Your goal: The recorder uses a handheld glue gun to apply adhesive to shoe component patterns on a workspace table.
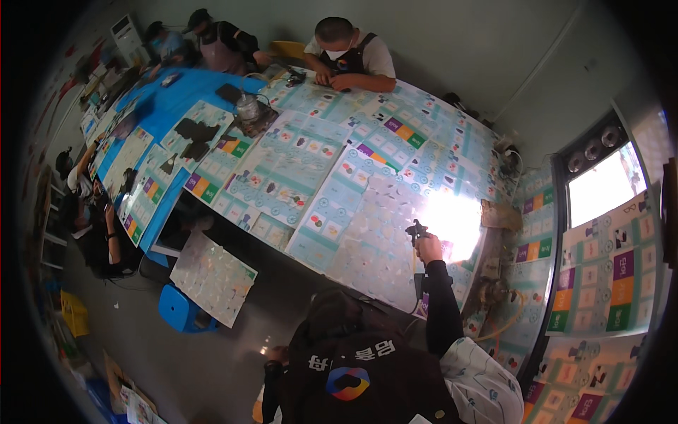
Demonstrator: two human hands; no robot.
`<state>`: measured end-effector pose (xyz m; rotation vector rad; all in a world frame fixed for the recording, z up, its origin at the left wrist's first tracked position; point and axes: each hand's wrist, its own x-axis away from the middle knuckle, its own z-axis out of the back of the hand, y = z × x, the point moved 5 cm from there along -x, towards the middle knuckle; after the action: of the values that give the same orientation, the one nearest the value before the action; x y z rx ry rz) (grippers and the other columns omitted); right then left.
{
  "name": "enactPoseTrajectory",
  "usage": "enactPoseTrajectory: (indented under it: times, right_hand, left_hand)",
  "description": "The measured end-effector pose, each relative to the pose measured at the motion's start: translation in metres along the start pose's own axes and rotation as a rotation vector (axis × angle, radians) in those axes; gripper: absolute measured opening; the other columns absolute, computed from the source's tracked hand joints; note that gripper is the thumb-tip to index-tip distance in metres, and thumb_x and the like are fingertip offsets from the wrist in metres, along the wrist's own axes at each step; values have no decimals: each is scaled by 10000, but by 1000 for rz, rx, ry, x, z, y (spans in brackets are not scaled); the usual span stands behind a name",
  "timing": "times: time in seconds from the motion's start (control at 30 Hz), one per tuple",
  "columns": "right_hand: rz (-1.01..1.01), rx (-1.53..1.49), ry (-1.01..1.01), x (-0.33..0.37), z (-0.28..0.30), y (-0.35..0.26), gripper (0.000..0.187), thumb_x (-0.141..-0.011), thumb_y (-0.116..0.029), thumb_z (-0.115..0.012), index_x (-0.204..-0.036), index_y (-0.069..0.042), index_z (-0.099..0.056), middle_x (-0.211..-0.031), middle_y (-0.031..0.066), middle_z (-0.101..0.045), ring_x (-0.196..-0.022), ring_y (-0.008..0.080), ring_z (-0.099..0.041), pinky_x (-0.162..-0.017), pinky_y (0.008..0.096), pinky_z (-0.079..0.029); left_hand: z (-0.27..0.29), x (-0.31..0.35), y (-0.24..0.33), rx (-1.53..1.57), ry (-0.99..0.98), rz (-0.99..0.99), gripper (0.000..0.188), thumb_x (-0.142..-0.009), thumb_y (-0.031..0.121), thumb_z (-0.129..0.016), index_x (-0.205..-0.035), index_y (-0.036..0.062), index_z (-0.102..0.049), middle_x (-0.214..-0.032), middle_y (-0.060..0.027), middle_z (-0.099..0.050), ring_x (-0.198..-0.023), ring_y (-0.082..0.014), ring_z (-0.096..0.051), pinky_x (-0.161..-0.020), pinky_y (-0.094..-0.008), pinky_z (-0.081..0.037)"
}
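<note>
My right hand (429, 250), at the end of a black sleeve, is closed around a dark spray gun (415, 230). It holds the gun above the right part of a large table, whose top is covered with printed sheets. Beneath and left of the gun lies a greyish, patchy sheet (374, 226). Strong glare washes out the table surface just right of the gun. Low beside my black apron (353, 360), my left hand (280, 355) shows only as a small patch above a dark cuff; its fingers cannot be made out.
A blue stool (180, 308) with a patchy board (214, 278) on it stands left of me. Across the table a masked person (346, 60) bends over small work. A metal pot (248, 109) stands on the tabletop. Hoses (512, 318) and a bright window (606, 185) are at right.
</note>
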<state>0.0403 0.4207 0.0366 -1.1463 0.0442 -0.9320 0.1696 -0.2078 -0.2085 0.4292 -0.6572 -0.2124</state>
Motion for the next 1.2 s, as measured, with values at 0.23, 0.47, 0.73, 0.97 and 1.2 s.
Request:
enactPoseTrajectory:
  times: [0.23, 0.47, 0.73, 0.97, 1.2]
  right_hand:
    - [15, 111, 55, -7, 7, 5, 164, -679, -165, -501, -638, -25, -573, -524, 119, -550, -458, 228, -555, -455, 343, -428]
    - [32, 36, 91, -20, 9, 20, 166, -688, -175, -503, -645, -34, -581, -527, 118, -557, -474, 241, -568, -476, 353, -441]
    - [-33, 129, 17, -3, 10, 11, 160, -671, -163, -489, -627, -30, -567, -493, 102, -534, -433, 220, -538, -437, 341, -410]
    - [51, -1, 97, -6, 15, 11, 154, -664, -162, -489, -618, -32, -559, -476, 90, -517, -413, 201, -517, -417, 324, -390]
    - [204, 35, 95, -17, 18, 33, 116, -665, -123, -490, -603, -32, -528, -469, 66, -482, -384, 171, -474, -373, 300, -351]
  left_hand:
    - [-1, -12, 3, -164, -161, -64, 302, -684, 283, -606, -938, 121, -622, -946, -124, -618, -899, -320, -576, -784, -429, -461]
    - [-4, -28, -10, -79, -56, -187, 357, -694, 292, -626, -990, 93, -603, -998, -140, -598, -954, -313, -554, -815, -410, -453]
    - [-12, -24, -11, -98, -105, -132, 370, -657, 242, -667, -998, 112, -601, -1000, -135, -598, -951, -307, -558, -812, -404, -460]
    - [-9, -23, -9, -115, -148, -135, 332, -657, 247, -659, -957, 115, -609, -939, -137, -610, -895, -322, -570, -775, -421, -466]
    - [2, -27, -2, -81, -95, -199, 336, -662, 215, -659, -971, 98, -602, -946, -140, -606, -910, -321, -562, -776, -411, -465]
